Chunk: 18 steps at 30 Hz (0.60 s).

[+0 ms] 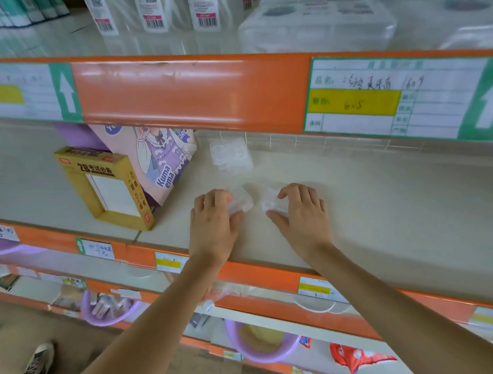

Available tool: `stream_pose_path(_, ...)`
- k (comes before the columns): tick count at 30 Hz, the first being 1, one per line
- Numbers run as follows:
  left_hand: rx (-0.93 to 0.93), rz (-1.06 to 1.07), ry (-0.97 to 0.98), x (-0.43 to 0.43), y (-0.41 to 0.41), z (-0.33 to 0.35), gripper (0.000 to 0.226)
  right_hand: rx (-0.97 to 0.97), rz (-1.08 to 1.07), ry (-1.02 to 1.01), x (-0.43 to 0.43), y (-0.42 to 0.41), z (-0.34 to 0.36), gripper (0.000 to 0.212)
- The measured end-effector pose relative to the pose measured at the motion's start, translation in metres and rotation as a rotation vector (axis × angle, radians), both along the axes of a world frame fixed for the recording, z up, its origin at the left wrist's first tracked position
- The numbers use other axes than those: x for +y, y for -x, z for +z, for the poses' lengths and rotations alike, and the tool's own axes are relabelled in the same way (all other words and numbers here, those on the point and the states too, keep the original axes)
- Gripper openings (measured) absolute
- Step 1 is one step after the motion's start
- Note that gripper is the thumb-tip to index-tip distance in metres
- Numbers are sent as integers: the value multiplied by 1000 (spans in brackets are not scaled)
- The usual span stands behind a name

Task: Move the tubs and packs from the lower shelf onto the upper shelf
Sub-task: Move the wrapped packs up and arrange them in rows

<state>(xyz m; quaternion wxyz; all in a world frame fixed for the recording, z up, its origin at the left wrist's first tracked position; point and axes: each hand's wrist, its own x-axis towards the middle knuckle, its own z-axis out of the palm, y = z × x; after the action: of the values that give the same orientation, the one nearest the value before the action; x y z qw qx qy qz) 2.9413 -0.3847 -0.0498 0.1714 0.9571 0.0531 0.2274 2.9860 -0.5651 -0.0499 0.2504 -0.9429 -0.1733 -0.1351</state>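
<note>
Both down on the shelf (386, 206): left hand (212, 218) curled round a clear tub (242, 201), right hand (302, 215) gripping a second clear tub (270, 201), just apart. Clear pack (230, 154) sits behind.

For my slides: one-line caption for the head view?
Left hand grips the left clear tub, right hand the right clear tub, on a beige shelf.

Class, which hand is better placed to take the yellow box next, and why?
Left. The left hand, gripping one clear pack, is nearer the yellow box; the right hand, gripping another clear pack, lies farther off.
</note>
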Motion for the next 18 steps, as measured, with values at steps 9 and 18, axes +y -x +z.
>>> stream_pose_path(9, 16, -32, 35, -4, 14, 7, 34, 87, -5, 78, -1, 16, 12, 40)
stream_pose_path(18, 23, -176, -26, 2, 61, 34, 36, 247, 51, 162, -32, 52, 48, 47)
